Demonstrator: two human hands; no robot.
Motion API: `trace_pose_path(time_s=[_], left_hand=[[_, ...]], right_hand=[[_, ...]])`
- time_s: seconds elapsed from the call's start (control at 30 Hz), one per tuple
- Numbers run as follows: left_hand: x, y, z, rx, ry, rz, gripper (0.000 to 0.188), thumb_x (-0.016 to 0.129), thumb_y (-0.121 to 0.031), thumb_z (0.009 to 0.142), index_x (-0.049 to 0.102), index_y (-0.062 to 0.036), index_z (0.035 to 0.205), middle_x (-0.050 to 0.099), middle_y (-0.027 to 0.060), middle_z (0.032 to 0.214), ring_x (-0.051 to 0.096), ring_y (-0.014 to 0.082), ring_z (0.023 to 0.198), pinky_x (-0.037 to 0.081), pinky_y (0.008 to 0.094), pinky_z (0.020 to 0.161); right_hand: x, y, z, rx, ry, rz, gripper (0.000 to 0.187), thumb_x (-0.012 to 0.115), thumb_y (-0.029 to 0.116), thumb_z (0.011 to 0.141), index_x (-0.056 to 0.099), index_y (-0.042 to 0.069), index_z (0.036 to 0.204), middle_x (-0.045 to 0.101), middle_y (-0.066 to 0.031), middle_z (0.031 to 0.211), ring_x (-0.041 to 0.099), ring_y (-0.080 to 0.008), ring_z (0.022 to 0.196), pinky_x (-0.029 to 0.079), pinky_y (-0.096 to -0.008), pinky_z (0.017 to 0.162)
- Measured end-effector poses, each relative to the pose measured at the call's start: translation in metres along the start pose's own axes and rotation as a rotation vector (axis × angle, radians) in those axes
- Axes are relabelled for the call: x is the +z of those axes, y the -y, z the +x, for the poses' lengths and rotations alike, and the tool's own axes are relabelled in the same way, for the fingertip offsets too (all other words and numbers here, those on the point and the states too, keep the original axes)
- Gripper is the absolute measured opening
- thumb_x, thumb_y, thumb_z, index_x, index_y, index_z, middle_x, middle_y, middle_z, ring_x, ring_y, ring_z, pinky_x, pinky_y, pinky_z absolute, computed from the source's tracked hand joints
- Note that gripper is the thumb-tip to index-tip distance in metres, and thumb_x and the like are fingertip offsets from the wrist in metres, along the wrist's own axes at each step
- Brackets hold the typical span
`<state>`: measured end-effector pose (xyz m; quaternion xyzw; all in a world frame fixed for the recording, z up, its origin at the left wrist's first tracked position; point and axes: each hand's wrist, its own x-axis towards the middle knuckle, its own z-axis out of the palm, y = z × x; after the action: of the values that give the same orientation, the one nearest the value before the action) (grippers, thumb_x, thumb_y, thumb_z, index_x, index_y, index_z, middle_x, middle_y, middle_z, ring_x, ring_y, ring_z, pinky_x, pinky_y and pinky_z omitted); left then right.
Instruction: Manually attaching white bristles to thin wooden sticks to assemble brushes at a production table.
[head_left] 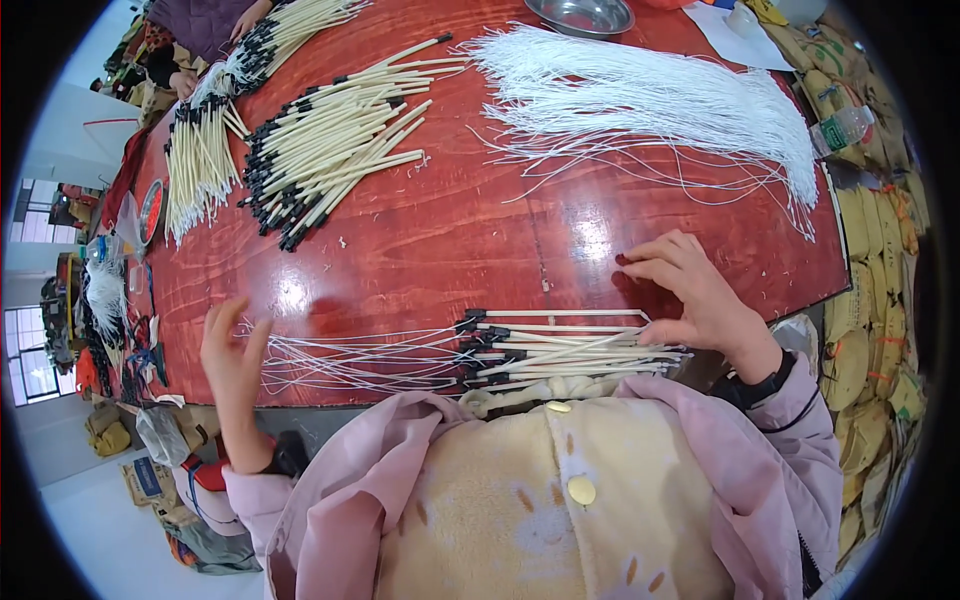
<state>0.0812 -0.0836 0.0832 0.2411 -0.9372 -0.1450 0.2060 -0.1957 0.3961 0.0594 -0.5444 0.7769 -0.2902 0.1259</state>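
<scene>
Along the table's near edge lies a bunch of cream rods (560,346) with black end pieces and long white cords (350,355) trailing to the left. My left hand (232,350) hovers by the loose cord ends, its fingers apart and nothing in them. At the rods' right ends is my right hand (692,290), fingers spread and thumb close to the tips; I cannot tell whether it touches them. Farther back, a pile of similar rods (330,140) lies left of centre. A thick spread of white cords (650,105) covers the far right.
The red table (470,230) has a metal bowl (580,14) at its far edge. Another person's hand (183,84) is beside more corded rods (205,150) at the far left. A plastic bottle (842,130) and stacked tan bundles (870,260) line the right side.
</scene>
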Motion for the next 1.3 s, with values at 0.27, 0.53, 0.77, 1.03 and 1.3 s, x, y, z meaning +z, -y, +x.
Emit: trace_pose_path(time_s=[0.27,0.53,0.77,1.03,1.3], left_hand=[[0.171,-0.186,0.072,0.494,0.328,-0.164,0.026,0.078,-0.022,0.086,0.066,-0.0026,0.098,0.065,0.0157,0.102,0.063,0.0372,0.101,0.054,0.0481,0.084],[0.194,-0.199,0.056,0.783,0.483,-0.093,0.016,0.066,-0.011,0.089,0.059,-0.0002,0.099,0.061,0.0176,0.101,0.063,0.0356,0.097,0.056,0.0443,0.079],[0.14,-0.152,0.026,0.669,0.647,-0.143,0.014,0.061,-0.012,0.095,0.053,-0.0018,0.101,0.056,0.0186,0.102,0.06,0.0401,0.091,0.051,0.0495,0.076],[0.135,-0.137,0.023,0.569,0.599,-0.212,0.012,0.061,-0.008,0.096,0.053,-0.002,0.103,0.06,0.0179,0.093,0.063,0.0409,0.084,0.052,0.0474,0.072],[0.146,-0.128,0.029,-0.028,0.547,-0.505,0.011,0.061,-0.004,0.094,0.056,-0.0021,0.104,0.066,0.0202,0.082,0.065,0.045,0.078,0.052,0.0496,0.071]], right_hand=[[0.011,-0.007,0.03,-0.014,-0.097,-0.189,0.051,0.081,0.03,0.083,0.065,0.003,0.123,0.063,-0.0129,0.127,0.055,-0.0339,0.115,0.042,-0.0456,0.102],[0.009,-0.025,0.024,0.035,-0.124,-0.232,0.052,0.08,0.027,0.083,0.065,0.003,0.126,0.063,-0.0127,0.128,0.056,-0.0337,0.116,0.043,-0.0457,0.103],[0.02,-0.033,0.03,0.069,-0.171,-0.231,0.064,0.079,0.03,0.083,0.06,0.002,0.138,0.059,-0.0135,0.14,0.054,-0.0349,0.12,0.041,-0.0468,0.107],[0.035,-0.026,0.028,0.078,-0.035,-0.364,0.075,0.075,0.043,0.085,0.055,-0.001,0.143,0.051,-0.0149,0.152,0.048,-0.038,0.13,0.039,-0.0491,0.112],[0.032,-0.031,0.021,0.031,0.026,-0.364,0.088,0.051,0.068,0.094,0.053,-0.006,0.142,0.048,-0.0166,0.156,0.044,-0.04,0.135,0.036,-0.0503,0.115]])
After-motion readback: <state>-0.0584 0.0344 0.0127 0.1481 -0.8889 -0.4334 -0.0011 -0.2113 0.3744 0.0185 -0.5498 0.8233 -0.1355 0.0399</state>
